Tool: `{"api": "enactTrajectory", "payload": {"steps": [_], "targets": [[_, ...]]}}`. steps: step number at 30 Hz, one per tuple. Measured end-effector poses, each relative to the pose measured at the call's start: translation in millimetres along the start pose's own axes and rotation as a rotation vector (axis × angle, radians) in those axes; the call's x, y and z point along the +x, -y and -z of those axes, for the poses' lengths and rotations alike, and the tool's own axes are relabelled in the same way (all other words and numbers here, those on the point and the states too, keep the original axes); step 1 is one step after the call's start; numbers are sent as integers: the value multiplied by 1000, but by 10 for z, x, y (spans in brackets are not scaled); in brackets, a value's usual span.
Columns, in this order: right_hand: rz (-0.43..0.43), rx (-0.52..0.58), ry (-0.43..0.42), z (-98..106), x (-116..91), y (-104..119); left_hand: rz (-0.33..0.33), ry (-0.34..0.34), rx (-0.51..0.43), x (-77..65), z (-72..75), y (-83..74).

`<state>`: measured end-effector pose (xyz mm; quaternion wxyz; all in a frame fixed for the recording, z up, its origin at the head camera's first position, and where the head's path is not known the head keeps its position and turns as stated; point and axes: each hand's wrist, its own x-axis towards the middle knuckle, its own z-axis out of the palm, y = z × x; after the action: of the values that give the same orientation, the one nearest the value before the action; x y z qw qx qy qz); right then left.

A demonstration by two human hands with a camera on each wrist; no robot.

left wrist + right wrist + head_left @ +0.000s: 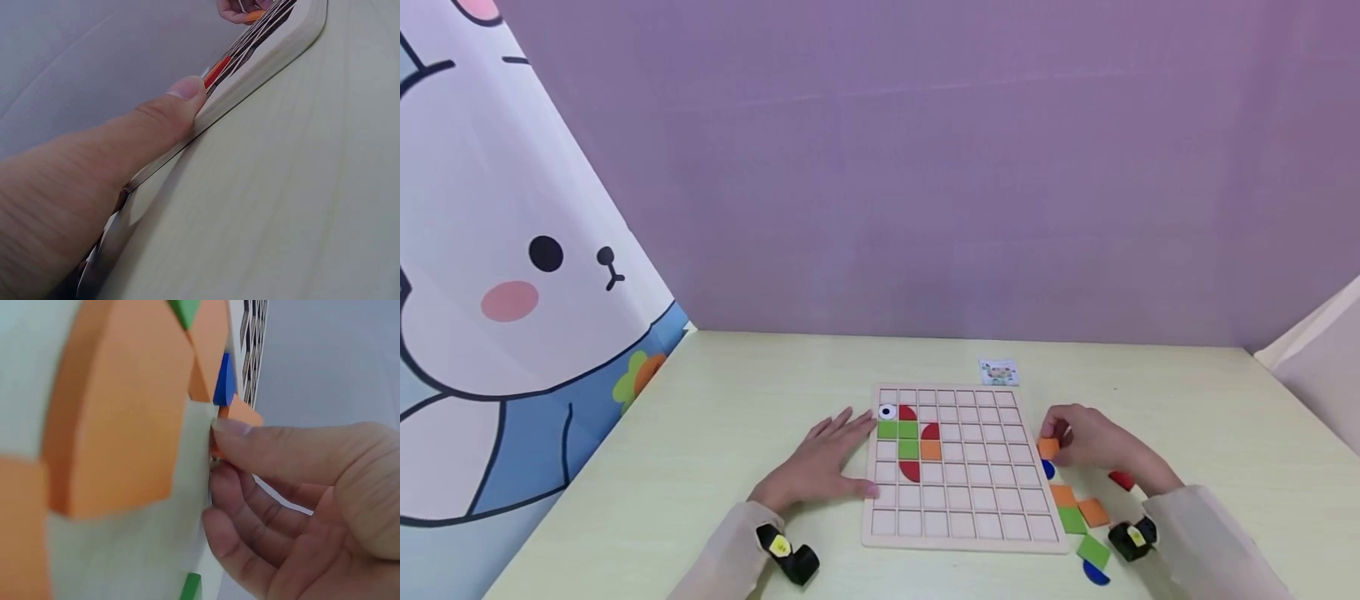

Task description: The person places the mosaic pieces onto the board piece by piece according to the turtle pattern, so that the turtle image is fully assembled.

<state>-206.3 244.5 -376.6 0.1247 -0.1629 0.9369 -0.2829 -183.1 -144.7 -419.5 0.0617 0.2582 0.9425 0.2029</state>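
Observation:
A wooden grid board [966, 500] lies on the table. My left hand [820, 468] rests at its left edge, fingers spread and the thumb [169, 112] on the rim. Set in the board's upper left cells are an eye tile [887, 412], several green squares [907, 448], an orange square [931, 451] and red rounded tiles [910, 472]. Beyond the right edge, my right hand [1096, 437] pinches another orange square tile [1048, 448] between thumb and fingers. A blue rounded tile [225, 381] lies close to the held tile.
Loose tiles lie right of the board: orange squares [1093, 512], green squares [1072, 520], a blue half-round [1096, 572] and a red piece [1122, 480] by the right wrist. Behind the board is a small picture card [998, 372]. A purple backdrop [925, 208] stands at the table's far edge.

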Motion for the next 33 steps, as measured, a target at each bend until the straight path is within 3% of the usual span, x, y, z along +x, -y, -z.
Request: {"api": "enactTrajectory", "payload": {"steps": [15, 19, 25, 33], "targets": [[116, 41, -78, 68, -25, -96, 3, 3, -4, 8, -9, 18], [119, 87, -84, 75, -23, -33, 1, 1, -2, 8, -12, 22], [208, 175, -53, 38, 14, 44, -1, 1, -3, 3, -7, 19], [233, 203, -56, -78, 108, 215, -7, -3, 2, 10, -12, 21]]}}
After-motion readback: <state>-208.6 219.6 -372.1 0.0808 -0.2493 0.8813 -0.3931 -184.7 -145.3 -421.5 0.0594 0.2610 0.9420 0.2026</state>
